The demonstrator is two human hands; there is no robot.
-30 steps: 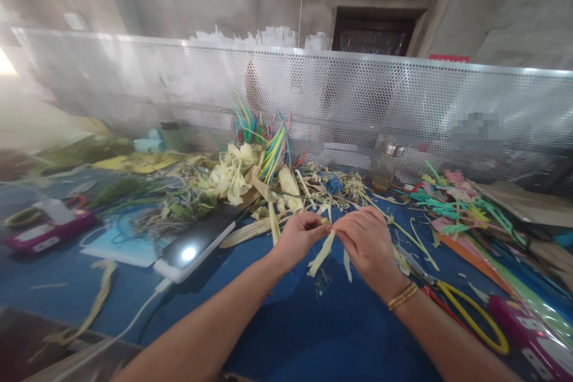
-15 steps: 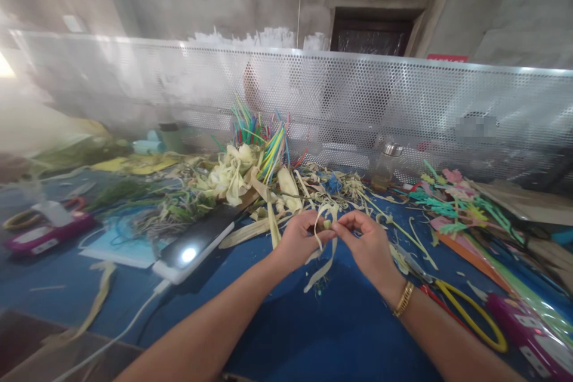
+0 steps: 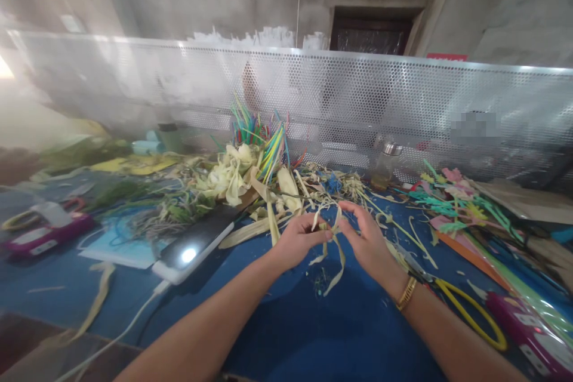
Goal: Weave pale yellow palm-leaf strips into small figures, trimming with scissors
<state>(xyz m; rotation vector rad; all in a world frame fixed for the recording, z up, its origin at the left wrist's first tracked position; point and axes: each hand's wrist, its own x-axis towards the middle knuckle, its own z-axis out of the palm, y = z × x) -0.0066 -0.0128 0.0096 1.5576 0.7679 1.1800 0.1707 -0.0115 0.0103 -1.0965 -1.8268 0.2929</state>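
Between my hands are thin pale strips of dried husk (image 3: 339,268), with ends hanging over the blue tabletop (image 3: 322,334). My left hand (image 3: 301,240) pinches the strips where they meet, thumb against fingers. My right hand (image 3: 364,245), with a gold bracelet at the wrist, is closed on one strip between thumb and forefinger, close beside the left fingertips. Just beyond lie a wide piece of dried husk (image 3: 289,190) and a heap of pale husk leaves (image 3: 233,176). Scissors with a yellow and red handle (image 3: 470,313) rest by my right forearm.
A lit phone-like device (image 3: 197,245) with a white cable lies left, beside a blue face mask (image 3: 119,245). Purple power strips (image 3: 51,236) sit at both sides. Coloured pipe cleaners (image 3: 273,152) and a glass bottle (image 3: 382,164) stand before a perforated metal screen (image 3: 286,83).
My right hand has lifted slightly and its forefinger has spread upward, drawing a strip up. The hanging strip end has swung to the right. My left hand stays nearly in place.
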